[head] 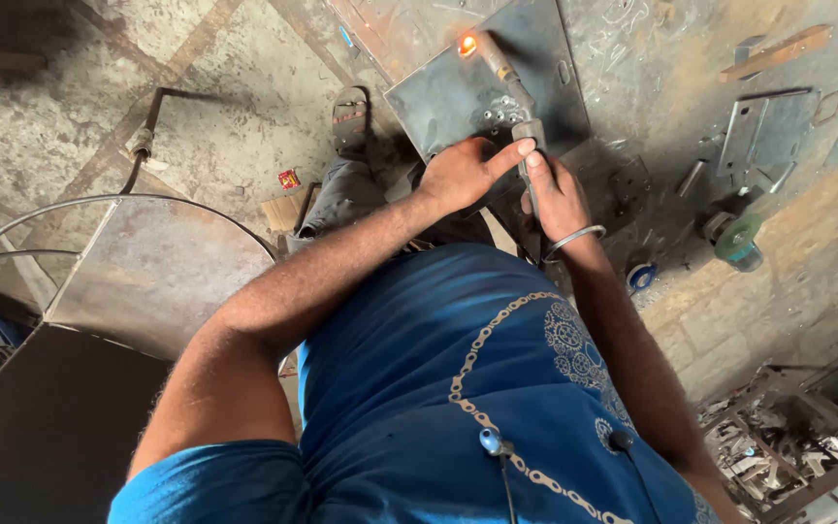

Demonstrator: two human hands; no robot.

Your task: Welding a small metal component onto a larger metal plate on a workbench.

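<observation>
Blue shirt (438,388) fills the near view; beyond it my right hand (557,194) is clamped around the welding torch (504,73), whose tip glows orange on the dark steel plate (458,97) lying on the workshop floor (196,58). My left hand (463,173) rests by the torch handle, forefinger stretched across it, fingers otherwise loosely curled. I judge the work goes best with that finger bracing the torch, the tip kept close and moved evenly. An angle grinder (734,238) lies well apart to the right.
</observation>
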